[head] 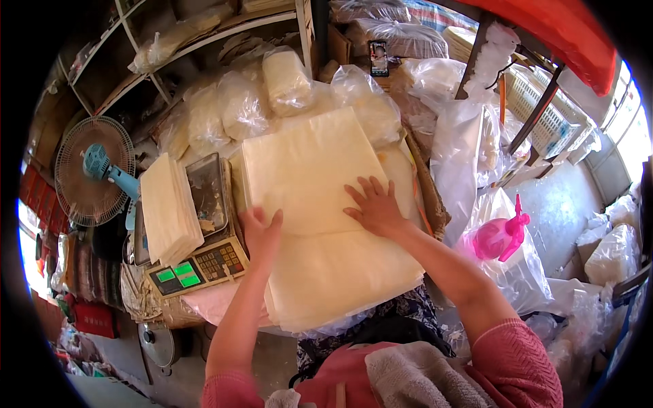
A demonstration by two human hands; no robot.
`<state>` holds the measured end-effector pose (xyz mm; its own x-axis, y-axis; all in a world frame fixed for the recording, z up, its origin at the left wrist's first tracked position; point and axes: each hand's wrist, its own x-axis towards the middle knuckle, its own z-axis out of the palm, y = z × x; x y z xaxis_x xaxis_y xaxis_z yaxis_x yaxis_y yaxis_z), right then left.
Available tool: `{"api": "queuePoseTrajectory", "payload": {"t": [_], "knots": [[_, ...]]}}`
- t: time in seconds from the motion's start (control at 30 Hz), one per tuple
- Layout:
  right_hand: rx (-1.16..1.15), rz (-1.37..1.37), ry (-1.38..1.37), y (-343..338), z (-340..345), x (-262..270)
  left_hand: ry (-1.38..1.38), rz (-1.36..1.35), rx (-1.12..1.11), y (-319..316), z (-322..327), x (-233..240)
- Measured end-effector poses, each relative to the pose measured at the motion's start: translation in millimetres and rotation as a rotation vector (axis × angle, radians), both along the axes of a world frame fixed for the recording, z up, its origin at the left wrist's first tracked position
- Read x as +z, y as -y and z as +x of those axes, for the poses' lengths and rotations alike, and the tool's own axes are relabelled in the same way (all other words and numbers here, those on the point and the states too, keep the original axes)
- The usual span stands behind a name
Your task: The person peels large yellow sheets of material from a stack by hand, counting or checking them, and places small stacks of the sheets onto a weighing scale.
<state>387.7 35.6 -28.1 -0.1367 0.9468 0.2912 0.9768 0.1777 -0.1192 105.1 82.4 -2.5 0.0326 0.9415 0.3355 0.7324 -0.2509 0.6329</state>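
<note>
A stack of large, thin cream-coloured sheets (316, 178) lies before me, a crease across its middle and its near end over the table's edge. My right hand (375, 206) rests on top of it with fingers spread. At the stack's left edge is my left hand (262, 229), slightly blurred, thumb apart from the fingers; whether it touches the sheets I cannot tell. Just left of that hand stands a digital scale (199, 268) with lit green displays. On the scale's left side lies a folded bundle of similar cream sheets (168, 209), beside a dark metal tray (206, 188).
Plastic bags of cream sheets (242, 109) line the table's back. A blue desk fan (97, 168) stands left, near shelves (189, 48). A pink spray bottle (497, 237) is at right, by clear plastic bags. A phone (378, 57) stands at the back.
</note>
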Motion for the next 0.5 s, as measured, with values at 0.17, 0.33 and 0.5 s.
{"api": "queuePoseTrajectory", "payload": {"t": [0.17, 0.33, 0.5], "knots": [[0.045, -0.381, -0.115, 38, -54, 42, 1.016, -0.974, 0.002, 63, -7, 2], [0.371, -0.272, -0.456, 79, -84, 45, 0.898, -0.467, -0.204, 67, -35, -20], [0.393, -0.259, -0.507, 101, -68, 66, 0.701, 0.189, -0.154, 37, -113, 79]]}}
